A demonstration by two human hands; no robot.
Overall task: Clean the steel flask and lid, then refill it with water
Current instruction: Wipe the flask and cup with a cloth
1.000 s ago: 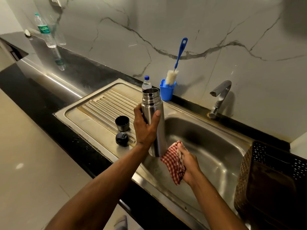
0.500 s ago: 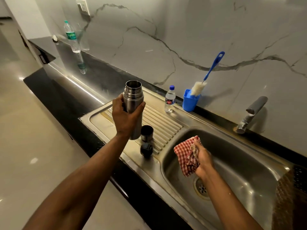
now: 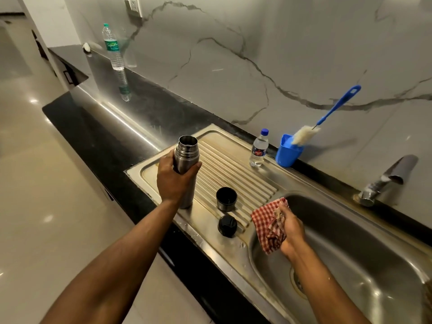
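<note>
My left hand (image 3: 174,180) grips the open steel flask (image 3: 187,155) upright, its base on or just above the left end of the steel drainboard (image 3: 236,164). To the flask's right, a dark cup-shaped lid (image 3: 226,199) sits mouth up on the ribs. A black stopper (image 3: 227,226) lies just in front of it. My right hand (image 3: 291,232) holds a bunched red-and-white checked cloth (image 3: 268,224) over the left rim of the sink basin (image 3: 364,260).
A small water bottle (image 3: 259,148) and a blue cup (image 3: 288,151) holding a blue-handled bottle brush (image 3: 327,115) stand at the back of the drainboard. The tap (image 3: 388,178) is at the right. A larger water bottle (image 3: 113,48) stands far left on the black counter (image 3: 98,127).
My left hand carried the flask from the sink's edge leftward to the drainboard's left end and lowered it. My right hand kept the cloth by the basin's rim. The view swung left.
</note>
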